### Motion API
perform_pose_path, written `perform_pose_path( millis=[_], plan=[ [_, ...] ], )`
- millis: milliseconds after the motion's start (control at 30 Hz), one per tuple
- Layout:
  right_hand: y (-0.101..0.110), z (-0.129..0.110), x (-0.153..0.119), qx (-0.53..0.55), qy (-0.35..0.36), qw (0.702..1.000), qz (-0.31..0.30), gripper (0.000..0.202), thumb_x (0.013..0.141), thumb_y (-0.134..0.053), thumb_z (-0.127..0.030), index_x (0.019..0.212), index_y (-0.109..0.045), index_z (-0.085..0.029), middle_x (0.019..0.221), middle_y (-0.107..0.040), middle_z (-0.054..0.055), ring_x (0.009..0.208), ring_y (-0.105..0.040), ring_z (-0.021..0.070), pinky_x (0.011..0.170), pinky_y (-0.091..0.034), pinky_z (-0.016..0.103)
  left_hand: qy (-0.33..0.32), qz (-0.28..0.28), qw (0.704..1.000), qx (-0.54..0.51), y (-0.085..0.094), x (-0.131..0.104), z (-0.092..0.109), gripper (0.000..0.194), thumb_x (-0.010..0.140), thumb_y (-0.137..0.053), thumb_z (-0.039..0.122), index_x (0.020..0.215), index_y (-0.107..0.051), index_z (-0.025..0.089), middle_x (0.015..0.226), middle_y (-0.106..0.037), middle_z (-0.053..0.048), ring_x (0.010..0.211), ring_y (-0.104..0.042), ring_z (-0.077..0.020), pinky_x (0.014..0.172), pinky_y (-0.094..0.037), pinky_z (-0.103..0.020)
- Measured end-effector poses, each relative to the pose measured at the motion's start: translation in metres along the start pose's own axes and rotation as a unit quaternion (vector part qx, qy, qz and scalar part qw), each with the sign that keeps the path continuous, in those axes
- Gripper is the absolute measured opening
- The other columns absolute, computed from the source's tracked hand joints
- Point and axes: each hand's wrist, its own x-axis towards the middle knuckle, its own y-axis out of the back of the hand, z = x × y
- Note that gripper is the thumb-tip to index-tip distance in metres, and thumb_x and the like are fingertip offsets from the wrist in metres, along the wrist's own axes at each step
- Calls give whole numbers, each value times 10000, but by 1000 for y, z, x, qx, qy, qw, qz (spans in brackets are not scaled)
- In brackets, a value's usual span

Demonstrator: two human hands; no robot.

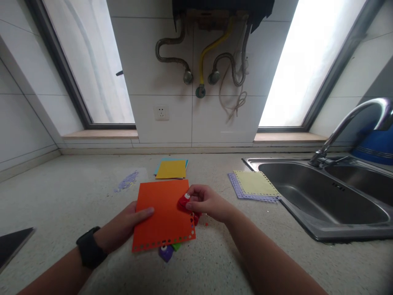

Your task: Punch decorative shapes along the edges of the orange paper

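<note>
An orange sheet of paper (162, 213) is held up over the counter, with small punched holes along its bottom edge and the lower part of its right edge. My left hand (138, 217) grips its left side, thumb on top and fingers underneath. At the right edge, my right hand (204, 203) is closed around a red craft punch (184, 200), which sits on the paper's edge. Below the sheet a purple craft punch (166, 253) and a green craft punch (176, 246) lie partly covered. Another red piece (197, 218) shows just under my right hand.
Yellow and blue sheets (171, 169) lie stacked behind. Pale yellow and lilac sheets (258, 183) with punched edges lie beside the steel sink (319, 235). Purple paper bits (127, 181) are scattered at left. A dark flat object (14, 246) rests at the left edge.
</note>
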Motion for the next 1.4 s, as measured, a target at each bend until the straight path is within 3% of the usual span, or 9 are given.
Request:
perform_pose_path(
  millis=[200, 333, 467, 667, 867, 1000, 1233, 1400],
  plan=[
    [-8, 1, -1, 15, -21, 999, -36, 366, 718, -898, -307, 894, -601, -187, 628, -609, -79, 542, -567, 66, 494, -416, 179, 5, 52, 998, 37, 11, -11, -23, 416, 804, -823, 412, 1149, -757, 189, 1050, -820, -125, 996, -772, -355, 921, -599, -504],
    [1, -4, -2, 9, 34, 999, 35, 344, 796, -841, -355, 916, -560, -199, 765, -714, -9, 631, -670, 120, 551, -492, 235, -7, 48, 998, 42, 20, -5, -28, 419, 793, -834, 427, 1141, -768, 201, 1106, -810, -127, 962, -780, -337, 905, -611, -488],
    [11, -7, 1, 32, 110, 986, 122, 359, 815, -821, -352, 957, -515, -229, 1000, -756, 56, 639, -666, 125, 558, -500, 269, -30, 89, 992, 80, 21, -2, -31, 431, 784, -831, 466, 1140, -777, 230, 1112, -812, -102, 947, -779, -324, 913, -615, -486],
    [3, -7, 3, 34, 162, 971, 171, 405, 732, -867, -269, 967, -538, -255, 882, -653, -10, 711, -621, 131, 635, -528, 286, -98, 139, 968, 184, 21, -5, -35, 311, 779, -795, 527, 1000, -822, 310, 1045, -823, -51, 987, -759, -350, 957, -596, -511],
    [-7, -11, -5, 71, 177, 971, 144, 432, 717, -892, -320, 995, -564, -276, 970, -662, 6, 762, -662, 145, 710, -575, 311, -150, 172, 933, 277, 22, -7, -35, 207, 794, -766, 520, 875, -832, 342, 929, -821, -42, 951, -747, -370, 1041, -534, -537],
    [-11, -12, -11, 54, 212, 968, 120, 409, 748, -886, -248, 1032, -594, -291, 1062, -683, 12, 863, -699, 150, 761, -595, 301, -177, 205, 908, 318, 26, -8, -40, 151, 804, -754, 504, 861, -832, 388, 924, -821, -8, 947, -743, -368, 1078, -508, -514],
    [-20, -19, -16, -20, 256, 960, 112, 387, 768, -855, -153, 1086, -679, -283, 1093, -701, 32, 945, -703, 160, 910, -606, 353, -237, 237, 866, 372, 29, -8, -43, 111, 751, -785, 463, 849, -834, 443, 855, -823, 47, 806, -747, -351, 800, -620, -439],
    [-20, -18, -14, -46, 294, 949, 102, 420, 768, -850, -101, 1115, -694, -280, 1086, -703, 36, 1022, -689, 165, 939, -601, 341, -279, 237, 823, 434, 26, -10, -40, 139, 818, -708, 421, 869, -835, 396, 790, -816, 43, 693, -750, -276, 731, -643, -361]
  ],
)
